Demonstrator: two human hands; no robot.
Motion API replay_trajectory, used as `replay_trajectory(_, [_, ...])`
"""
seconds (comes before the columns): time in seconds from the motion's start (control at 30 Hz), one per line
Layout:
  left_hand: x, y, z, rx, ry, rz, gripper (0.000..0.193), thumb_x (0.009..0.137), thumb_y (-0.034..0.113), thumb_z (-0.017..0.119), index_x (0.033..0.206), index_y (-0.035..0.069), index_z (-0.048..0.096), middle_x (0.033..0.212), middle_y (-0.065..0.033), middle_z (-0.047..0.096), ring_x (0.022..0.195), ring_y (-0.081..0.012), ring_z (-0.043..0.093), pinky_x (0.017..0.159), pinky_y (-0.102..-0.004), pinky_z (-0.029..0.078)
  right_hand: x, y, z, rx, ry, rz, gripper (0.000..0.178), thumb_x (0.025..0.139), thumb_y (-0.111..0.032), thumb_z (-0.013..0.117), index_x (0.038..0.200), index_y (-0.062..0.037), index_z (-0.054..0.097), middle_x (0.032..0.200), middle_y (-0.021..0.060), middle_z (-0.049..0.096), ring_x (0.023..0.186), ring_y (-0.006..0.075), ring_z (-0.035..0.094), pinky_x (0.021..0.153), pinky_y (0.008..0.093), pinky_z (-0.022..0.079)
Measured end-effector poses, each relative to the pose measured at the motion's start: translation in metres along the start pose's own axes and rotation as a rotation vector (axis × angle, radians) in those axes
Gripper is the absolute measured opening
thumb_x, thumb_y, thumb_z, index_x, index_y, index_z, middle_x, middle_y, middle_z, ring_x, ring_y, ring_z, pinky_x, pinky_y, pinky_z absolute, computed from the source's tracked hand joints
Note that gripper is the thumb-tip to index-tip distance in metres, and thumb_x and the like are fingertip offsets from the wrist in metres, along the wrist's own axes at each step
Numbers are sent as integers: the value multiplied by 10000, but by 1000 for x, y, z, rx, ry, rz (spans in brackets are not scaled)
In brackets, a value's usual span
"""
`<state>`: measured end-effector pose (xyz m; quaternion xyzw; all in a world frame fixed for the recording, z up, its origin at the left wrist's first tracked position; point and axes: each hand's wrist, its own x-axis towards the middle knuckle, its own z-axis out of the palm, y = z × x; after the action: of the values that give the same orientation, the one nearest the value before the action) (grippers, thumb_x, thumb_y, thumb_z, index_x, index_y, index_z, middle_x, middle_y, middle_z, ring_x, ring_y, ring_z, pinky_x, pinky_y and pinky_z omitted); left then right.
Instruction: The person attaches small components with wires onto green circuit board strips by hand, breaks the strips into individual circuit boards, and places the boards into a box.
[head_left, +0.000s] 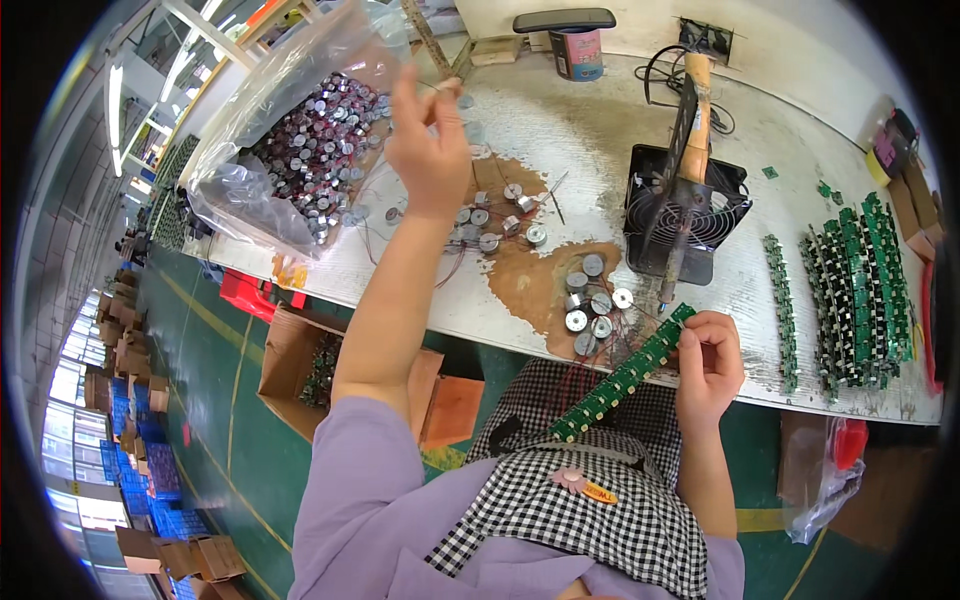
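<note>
My right hand (712,365) pinches one end of a long green circuit board strip (620,382), which slants down over my lap past the table's front edge. Raised at the upper left, beside the plastic bag, is my left hand (430,150). Its fingers are drawn together and slightly blurred, and what they hold is too small to make out. Small round motors (600,303) with thin wires cluster by the strip's upper part. Another loose group of motors (480,217) lies below my left hand. A soldering iron (675,255) points down close to the strip's upper end.
A clear plastic bag (225,200) of many wired motors (320,140) fills the table's left. A black fan (645,215) stands behind the iron. Stacked green board strips (855,295) lie right. A dark tin (577,55) stands at the back; an open carton (285,360) sits below the edge.
</note>
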<state>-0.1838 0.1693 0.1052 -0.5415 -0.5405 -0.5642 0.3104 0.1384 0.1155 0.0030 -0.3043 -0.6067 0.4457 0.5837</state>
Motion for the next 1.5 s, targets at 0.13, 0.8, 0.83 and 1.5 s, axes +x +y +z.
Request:
replay_trajectory(0.13, [9, 29, -4, -610, 181, -359, 326, 967, 94, 485, 1242, -56, 397, 758, -108, 658, 688, -138, 640, 590, -247, 515, 4, 3, 0, -17, 11, 2, 78, 854, 71, 567, 816, 18, 524, 973, 93, 549, 647, 56, 487, 560, 177, 406])
replay_trajectory(0.8, [-86, 105, -72, -683, -808, -932, 134, 853, 102, 614, 841, -30, 628, 689, -93, 644, 575, -124, 627, 526, -264, 494, -8, 9, -12, -30, 7, 12, 112, 928, -26, 494, 819, -5, 485, 1087, 104, 534, 797, 107, 476, 682, 208, 393])
replay_trajectory(0.83, [-84, 107, -71, -702, -824, -928, 134, 853, 102, 614, 841, -30, 628, 689, -93, 644, 575, -124, 627, 526, -264, 494, -9, 7, -15, 0, 20, 4, 95, 920, -11, 490, 825, -2, 493, 1091, 110, 536, 814, 117, 486, 694, 215, 399])
replay_trajectory(1.5, [-107, 158, -50, -736, -951, -1040, 98, 857, 67, 641, 871, -29, 626, 720, 2, 613, 606, -19, 503, 531, -179, 397, -14, -10, 7, -84, -77, -111, 90, 809, 88, 593, 842, 34, 529, 1003, 149, 569, 681, 106, 593, 588, 219, 504])
